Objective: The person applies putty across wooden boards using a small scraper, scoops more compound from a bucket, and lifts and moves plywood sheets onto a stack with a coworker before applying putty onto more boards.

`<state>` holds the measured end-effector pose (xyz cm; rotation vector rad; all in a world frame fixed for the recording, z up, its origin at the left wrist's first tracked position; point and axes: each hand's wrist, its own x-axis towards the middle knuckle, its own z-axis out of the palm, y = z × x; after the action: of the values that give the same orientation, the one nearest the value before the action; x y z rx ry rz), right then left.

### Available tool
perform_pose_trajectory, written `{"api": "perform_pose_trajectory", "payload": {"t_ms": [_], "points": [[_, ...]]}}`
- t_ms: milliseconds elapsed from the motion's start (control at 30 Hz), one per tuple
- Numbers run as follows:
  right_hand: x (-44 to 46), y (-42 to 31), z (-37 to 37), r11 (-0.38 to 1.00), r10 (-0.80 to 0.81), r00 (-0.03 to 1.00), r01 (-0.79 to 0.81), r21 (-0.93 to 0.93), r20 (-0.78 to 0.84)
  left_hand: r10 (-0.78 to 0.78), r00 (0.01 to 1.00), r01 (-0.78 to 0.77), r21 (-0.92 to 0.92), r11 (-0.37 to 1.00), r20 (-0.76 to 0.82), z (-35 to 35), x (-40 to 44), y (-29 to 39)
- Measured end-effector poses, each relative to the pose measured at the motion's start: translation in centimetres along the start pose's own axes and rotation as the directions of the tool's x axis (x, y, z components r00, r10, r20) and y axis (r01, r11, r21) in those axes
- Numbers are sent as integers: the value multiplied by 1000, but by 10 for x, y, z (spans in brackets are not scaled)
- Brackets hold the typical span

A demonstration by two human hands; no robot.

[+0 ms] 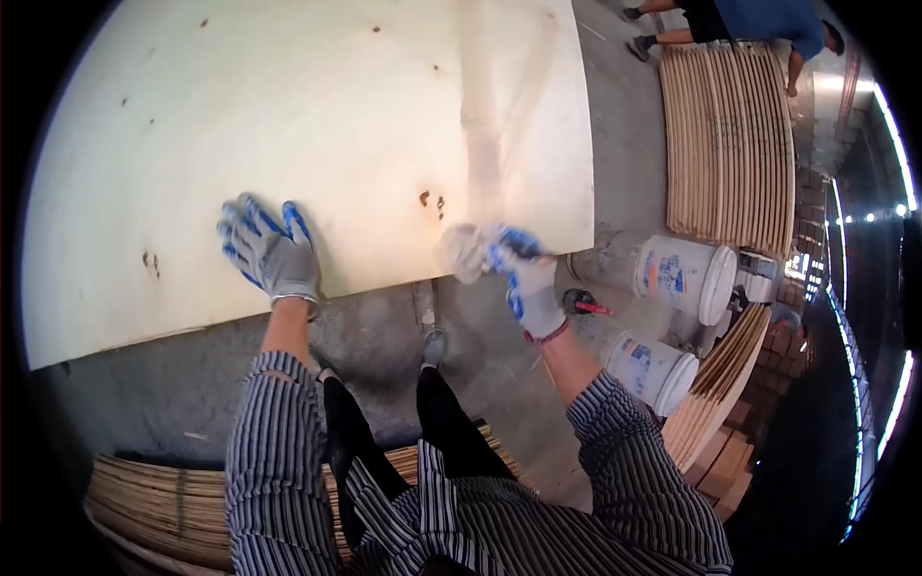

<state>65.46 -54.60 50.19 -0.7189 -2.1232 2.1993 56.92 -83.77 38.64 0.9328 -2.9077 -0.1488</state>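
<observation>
A large pale plywood sheet (327, 144) with brown knots fills the upper left of the head view. My left hand (272, 250), in a grey glove with blue patches, lies flat near the sheet's front edge with its fingers spread. My right hand (526, 274), gloved alike, is at the sheet's front edge towards the right corner, its fingers closed. From its fingers sticks out a pale, rounded wad (466, 252) over the sheet; blur hides exactly what it is. Two dark reddish knots (432, 202) lie just beyond the wad.
Two white buckets (677, 274) (645, 370) stand on the floor at right, near a small black-and-red object (584, 302). Stacked boards (727, 139) stand beyond, where a person in blue (768, 19) is bending. More stacks lie at lower right (720, 384) and behind me (163, 494).
</observation>
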Motion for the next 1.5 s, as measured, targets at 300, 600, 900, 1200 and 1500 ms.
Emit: {"api": "perform_pose_trajectory", "payload": {"t_ms": [300, 600, 900, 1200, 1500], "points": [[135, 20, 35, 814, -261, 962, 176, -554, -77, 375, 919, -386, -87, 918, -123, 17, 83, -162], [-22, 49, 131, 94, -555, 697, 595, -798, 455, 356, 931, -364, -160, 918, -76, 3, 103, -180], [-78, 40, 259, 524, -313, 851, 525, -670, 422, 590, 807, -563, -334, 756, -27, -22, 140, -186], [66, 4, 295, 930, 74, 993, -102, 354, 94, 50, 991, -63, -105, 992, -128, 25, 256, -352], [302, -48, 307, 871, 24, 997, -58, 488, 75, 64, 997, -66, -54, 996, -41, -1, 249, -348]]}}
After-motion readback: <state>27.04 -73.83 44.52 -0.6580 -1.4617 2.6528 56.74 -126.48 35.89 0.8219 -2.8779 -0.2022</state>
